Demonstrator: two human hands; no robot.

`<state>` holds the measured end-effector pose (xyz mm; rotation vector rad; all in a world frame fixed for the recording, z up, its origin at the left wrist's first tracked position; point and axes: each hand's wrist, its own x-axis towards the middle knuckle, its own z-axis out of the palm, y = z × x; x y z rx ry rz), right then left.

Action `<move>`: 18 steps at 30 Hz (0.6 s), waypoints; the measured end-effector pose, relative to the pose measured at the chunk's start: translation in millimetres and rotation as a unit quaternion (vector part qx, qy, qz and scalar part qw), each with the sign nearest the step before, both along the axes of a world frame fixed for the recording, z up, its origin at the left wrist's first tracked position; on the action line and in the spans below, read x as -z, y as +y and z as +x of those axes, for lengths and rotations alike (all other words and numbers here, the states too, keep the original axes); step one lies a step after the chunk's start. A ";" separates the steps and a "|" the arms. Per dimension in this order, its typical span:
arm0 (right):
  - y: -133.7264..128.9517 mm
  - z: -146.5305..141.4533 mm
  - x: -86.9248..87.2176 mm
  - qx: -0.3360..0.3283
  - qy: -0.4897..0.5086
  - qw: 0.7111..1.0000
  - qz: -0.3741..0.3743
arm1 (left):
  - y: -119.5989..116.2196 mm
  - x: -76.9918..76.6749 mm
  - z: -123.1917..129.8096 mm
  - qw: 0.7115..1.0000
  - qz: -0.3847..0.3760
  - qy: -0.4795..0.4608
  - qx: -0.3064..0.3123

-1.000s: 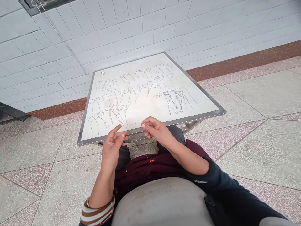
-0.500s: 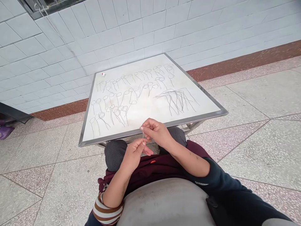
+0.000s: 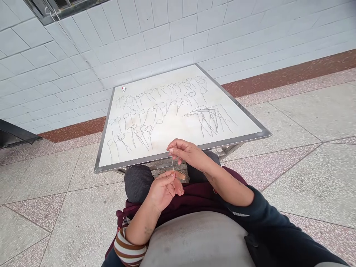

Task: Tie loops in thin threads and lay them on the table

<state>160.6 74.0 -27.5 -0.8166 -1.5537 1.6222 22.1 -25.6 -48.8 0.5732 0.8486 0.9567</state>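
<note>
A thin piece of wire (image 3: 172, 162) runs nearly upright between my two hands, just in front of the table's near edge. My left hand (image 3: 162, 190) pinches its lower end, palm partly turned up. The upper end is in the fingertips of my right hand (image 3: 187, 154), closed in a pinch. On the white tabletop (image 3: 172, 129) lie several wires with a round loop (image 3: 120, 136) at one end and a loose tail, set out in rough rows. To the right is a tangled bunch of bent wires (image 3: 210, 116), without clear loops.
A small red-and-white object (image 3: 124, 89) sits near the table's far left corner. Grey metal edging (image 3: 244, 138) borders the table. Behind it stands a white tiled wall (image 3: 155, 40). My knees (image 3: 138, 183) are close to the table's front edge.
My hands have drawn farther apart, the left one moving down, so a longer stretch of wire shows between them. The left palm has opened upward more. The wires on the table look unmoved.
</note>
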 end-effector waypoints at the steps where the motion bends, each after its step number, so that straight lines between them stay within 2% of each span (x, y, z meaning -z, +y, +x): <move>1: -0.5 0.0 -0.8 -0.003 0.004 1.000 -0.001 | -0.4 -0.4 -0.6 1.000 0.001 -0.003 0.004; 5: -5.3 -4.1 -1.8 0.068 -0.046 0.996 0.032 | 0.3 -6.8 -2.6 1.000 0.010 0.024 0.004; 9: -10.7 -12.0 0.1 0.145 -0.149 0.963 0.174 | 5.0 -8.6 -2.2 0.991 0.044 0.082 -0.093; 11: -13.8 -16.3 1.2 0.156 -0.168 0.952 0.205 | 6.7 -5.7 -1.8 0.988 0.044 0.071 -0.128; 13: -17.5 -19.6 1.9 0.135 -0.149 0.963 0.179 | 6.8 -2.6 -1.7 0.988 0.037 0.049 -0.140; 16: -22.7 -20.9 2.9 0.052 -0.114 0.987 0.098 | 4.9 -0.8 -1.0 0.991 0.032 0.011 -0.133; 18: -24.7 -19.9 4.0 0.000 -0.106 0.992 0.070 | 3.6 -0.9 -0.2 0.991 0.036 -0.006 -0.128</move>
